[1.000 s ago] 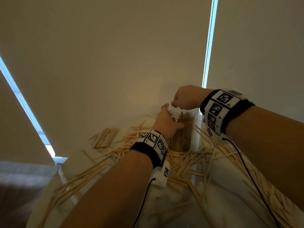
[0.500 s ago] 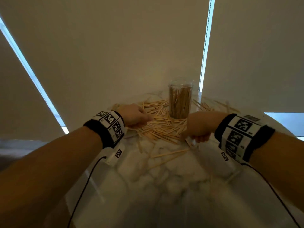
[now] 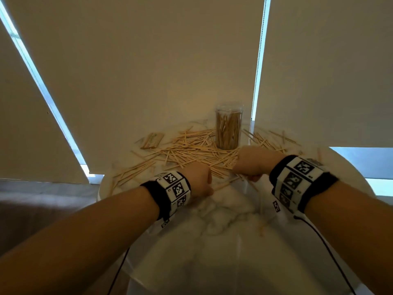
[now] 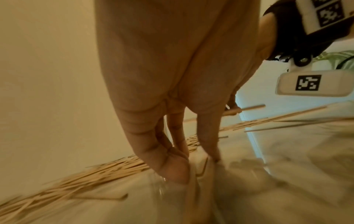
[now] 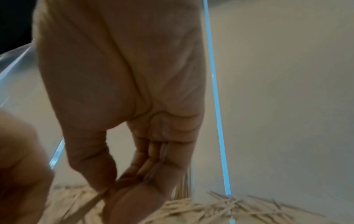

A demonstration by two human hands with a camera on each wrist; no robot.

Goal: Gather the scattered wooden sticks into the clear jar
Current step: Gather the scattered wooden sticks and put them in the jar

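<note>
Wooden sticks (image 3: 191, 152) — right hand (image 3: 253, 161) fingers (image 5: 145, 166) pinching one, left hand (image 3: 196, 179) fingers (image 4: 172, 166) straight, touching table (image 3: 212, 241).

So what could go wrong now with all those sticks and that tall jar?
1. The clear jar stands upright, tall and narrow, right behind the right hand; a bump might tip it and spill the sticks already inside.
2. Loose wooden sticks reach toward the edge of the marble table on the left; sweeping them could push some off.
3. The right hand pinches only a stick or so; it could slip.
</note>
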